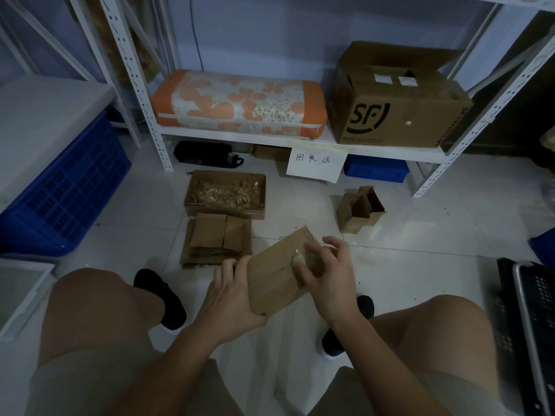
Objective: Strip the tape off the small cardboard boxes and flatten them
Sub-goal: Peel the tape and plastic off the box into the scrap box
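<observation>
- Small cardboard box (pixel 277 273) held above the floor (pixel 420 250) between the knees, tilted, taped seam facing up.
- Left hand (pixel 232 295) grasping the box's near-left edge, fingers curled over the top, palm under the corner.
- Right hand (pixel 326 273) pinching a crumpled strip of clear tape (pixel 298 259) at the seam, thumb and fingertips closed on it.
- Stack of flattened boxes (pixel 216 241) lying on the floor just ahead, touching or nearly touching an open carton of tape scraps (pixel 225 195) behind it.
- One more opened small box (pixel 359 210) standing off to the right, not yet flattened.
- Risk: tape likely to tear partway if pulled at a steep angle, leaving a stub stuck along the seam.
- Risk: top paper layer of the cardboard may peel away with the tape under a hard jerk.
- Risk: box could twist out of the left hand's hold, since only one edge is gripped against the pull.
- Risk: sticky strip may cling to the fingers and miss the scrap carton.
- Hard to make out: how much tape remains stuck, dim light and blur hiding the seam's far end.
- Hidden: underside of the box and any tape there; right fingertips partly covered by the tape wad.
</observation>
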Motion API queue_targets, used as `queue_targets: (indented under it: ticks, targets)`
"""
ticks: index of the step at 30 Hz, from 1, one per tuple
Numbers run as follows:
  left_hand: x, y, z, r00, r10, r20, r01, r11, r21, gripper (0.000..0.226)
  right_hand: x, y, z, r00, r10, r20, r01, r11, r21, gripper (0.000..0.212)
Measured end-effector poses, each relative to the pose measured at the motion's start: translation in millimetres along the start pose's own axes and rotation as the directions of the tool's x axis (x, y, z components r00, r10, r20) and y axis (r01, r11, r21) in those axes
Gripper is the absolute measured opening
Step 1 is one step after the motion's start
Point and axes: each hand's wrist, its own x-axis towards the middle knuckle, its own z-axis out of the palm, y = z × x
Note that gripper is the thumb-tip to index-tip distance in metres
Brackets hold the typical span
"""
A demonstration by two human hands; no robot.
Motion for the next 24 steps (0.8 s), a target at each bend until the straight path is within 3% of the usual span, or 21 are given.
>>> queue_targets:
  ticks: [4,9,14,19,22,24]
  targets:
    - [3.1,7.9,-3.0,0.998,0.020,-0.059,-0.023,0.999,-0.045,0.117,3.4,-0.3,-1.9,0.999,0.036,0.014,-0.035,0.994,-0.101,0.029]
    - [-1.4,8.4,-5.0,0.998,0.046,-0.032,-0.047,0.998,-0.046,0.113,3.6,-6.1,-8.1,0.999,0.047,0.016,-0.042,0.973,-0.226,0.013]
    - [-1.3,-3.1,-9.1,0.996,0.032,0.089,-0.038,0.997,0.065,0.126,10.7,-7.3,-26.5,0.970,0.229,-0.081,-0.230,0.973,-0.005,0.012]
    - [-1.0,3.3,1.4,0.995,-0.040,0.087,0.033,0.996,0.083,0.137,2.4,-12.8,-22.2,0.995,-0.011,-0.095,0.003,0.997,-0.082,0.017]
    - [0.6,5.3,-1.0,0.996,-0.073,0.054,0.071,0.997,0.039,0.132,-2.1,-16.5,-14.0,0.976,-0.190,-0.108,0.176,0.976,-0.129,0.006]
    - [-1.8,8.3,-3.9,0.999,-0.049,0.019,0.049,0.999,0.002,0.125,-3.5,-19.6,-10.2,0.952,-0.261,-0.158,0.242,0.962,-0.130,0.012]
